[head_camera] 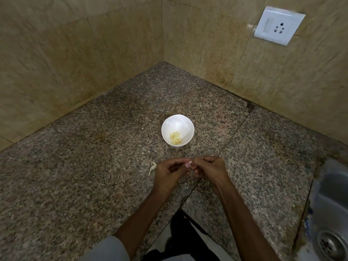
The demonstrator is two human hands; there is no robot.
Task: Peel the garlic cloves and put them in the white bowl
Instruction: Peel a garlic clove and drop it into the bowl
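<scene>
A small white bowl point(177, 130) stands on the speckled granite counter point(94, 166) and holds several peeled yellowish garlic cloves point(175, 137). Just in front of it my left hand point(167, 173) and my right hand point(211, 169) meet above the counter. Both pinch one small pale garlic clove point(188, 164) between thumbs and fingertips; most of the clove is hidden by the fingers. A strip of white garlic skin point(152, 167) lies on the counter beside my left hand.
Tiled walls close the counter's far corner. A white switch and socket plate point(278, 25) is on the right wall. A steel sink point(331, 213) with a drain sits at the right edge. A seam point(226, 146) runs diagonally through the granite.
</scene>
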